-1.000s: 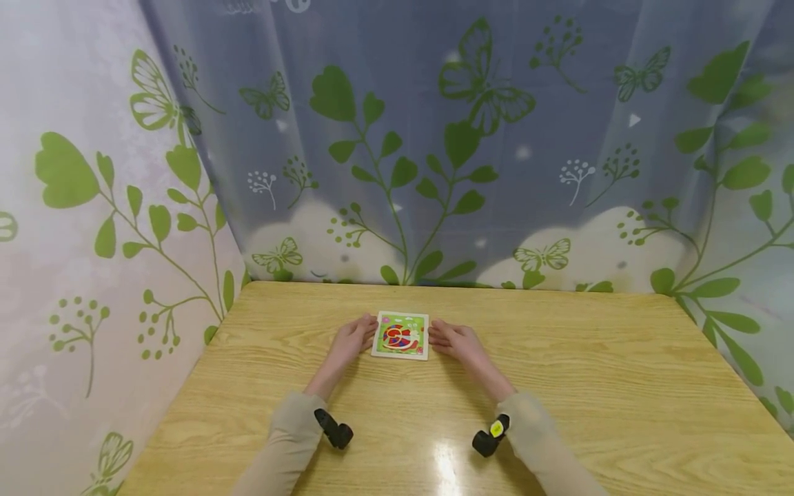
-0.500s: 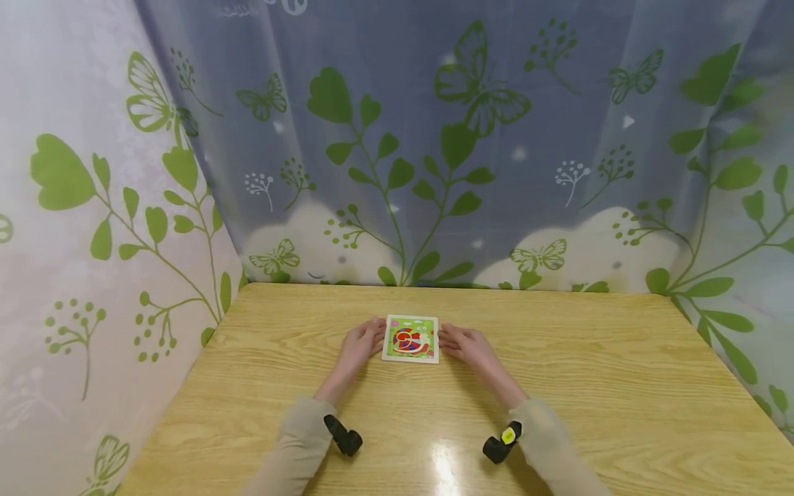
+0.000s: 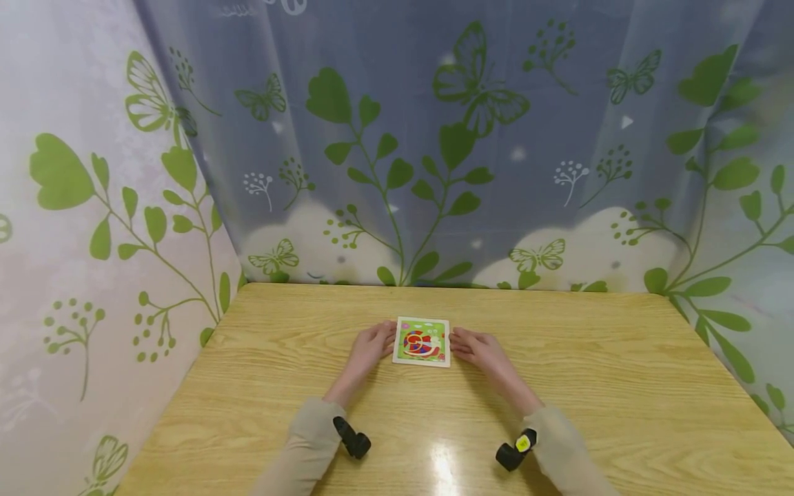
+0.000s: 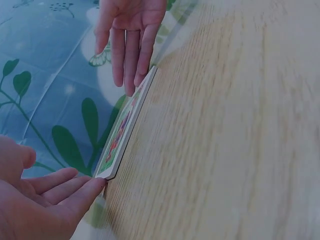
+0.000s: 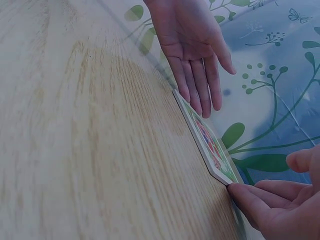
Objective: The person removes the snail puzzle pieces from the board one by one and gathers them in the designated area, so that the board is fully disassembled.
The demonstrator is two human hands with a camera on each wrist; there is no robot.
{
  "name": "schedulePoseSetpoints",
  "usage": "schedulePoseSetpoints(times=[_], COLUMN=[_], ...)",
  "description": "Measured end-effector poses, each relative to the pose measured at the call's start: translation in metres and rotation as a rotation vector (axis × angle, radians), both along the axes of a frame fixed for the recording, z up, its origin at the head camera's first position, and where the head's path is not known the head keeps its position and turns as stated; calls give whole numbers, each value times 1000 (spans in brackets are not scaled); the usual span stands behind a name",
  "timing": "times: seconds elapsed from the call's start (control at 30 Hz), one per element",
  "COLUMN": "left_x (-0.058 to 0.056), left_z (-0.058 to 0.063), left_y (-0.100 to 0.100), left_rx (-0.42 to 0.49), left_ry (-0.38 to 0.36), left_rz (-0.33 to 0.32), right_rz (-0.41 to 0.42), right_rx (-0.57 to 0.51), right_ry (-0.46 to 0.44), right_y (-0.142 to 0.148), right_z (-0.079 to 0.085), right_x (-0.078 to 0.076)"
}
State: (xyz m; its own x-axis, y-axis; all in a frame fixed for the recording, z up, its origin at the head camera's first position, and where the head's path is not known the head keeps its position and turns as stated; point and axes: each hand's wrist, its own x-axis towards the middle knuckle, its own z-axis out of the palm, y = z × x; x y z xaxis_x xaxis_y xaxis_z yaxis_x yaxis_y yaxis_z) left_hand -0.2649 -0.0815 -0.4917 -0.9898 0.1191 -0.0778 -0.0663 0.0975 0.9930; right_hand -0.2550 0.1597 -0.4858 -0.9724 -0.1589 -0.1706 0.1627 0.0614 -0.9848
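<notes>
A small square picture puzzle (image 3: 422, 342) with a pale frame lies flat on the wooden table, showing a red and blue snail on green. My left hand (image 3: 372, 346) is at its left edge, and the straight fingertips meet the frame near a corner in the left wrist view. On the opposite side, my right hand (image 3: 485, 353) has its extended fingers against the right edge; the right wrist view shows a fingertip (image 5: 235, 189) at the frame's near corner. Both palms face inward with thumbs raised, and neither hand curls round the puzzle (image 4: 120, 132).
The wooden table (image 3: 589, 372) reaches back to a blue curtain (image 3: 384, 158) printed with green leaves and butterflies. A pale curtain (image 3: 93, 289) of the same pattern hangs on the left. Black wrist cameras (image 3: 353, 439) sit on both beige sleeves.
The puzzle has slid to the right across the table, with both hands moving along at its two sides. The head view has also shifted slightly.
</notes>
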Motion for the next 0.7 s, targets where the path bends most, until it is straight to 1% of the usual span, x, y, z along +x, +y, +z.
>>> schedulePoseSetpoints(times=[0.2, 0.27, 0.47, 0.7], left_x=[3, 4, 7, 12], left_z=[0, -1, -1, 0], left_y=[8, 11, 20, 27], left_rx=[-22, -22, 25, 43], left_ry=[8, 12, 2, -5], left_rz=[-9, -14, -15, -42], right_rz=[16, 8, 9, 6], right_rx=[15, 19, 24, 37], right_ry=[10, 8, 8, 3], right_y=[9, 12, 22, 33], right_z=[3, 4, 4, 3], right_x=[6, 8, 12, 15])
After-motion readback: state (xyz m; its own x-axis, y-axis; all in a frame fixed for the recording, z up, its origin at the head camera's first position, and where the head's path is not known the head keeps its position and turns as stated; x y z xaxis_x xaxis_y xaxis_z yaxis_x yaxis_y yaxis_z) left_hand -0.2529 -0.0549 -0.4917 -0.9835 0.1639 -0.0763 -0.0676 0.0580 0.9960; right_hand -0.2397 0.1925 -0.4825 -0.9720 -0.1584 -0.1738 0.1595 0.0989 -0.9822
